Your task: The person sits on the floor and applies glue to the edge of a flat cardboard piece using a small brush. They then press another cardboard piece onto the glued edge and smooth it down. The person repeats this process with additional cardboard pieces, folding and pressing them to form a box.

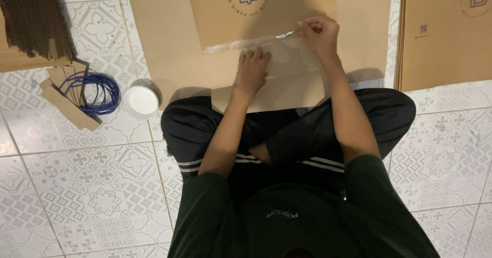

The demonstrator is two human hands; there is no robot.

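Lying crosswise under hands (251, 72): glue strip (246, 44)

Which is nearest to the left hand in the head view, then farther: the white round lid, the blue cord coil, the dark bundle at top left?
From the left hand, pressing flat on the brown paper:
1. White round lid, on the floor to its left.
2. Blue cord coil, farther left, beside the lid.
3. Dark bundle, far top-left corner.
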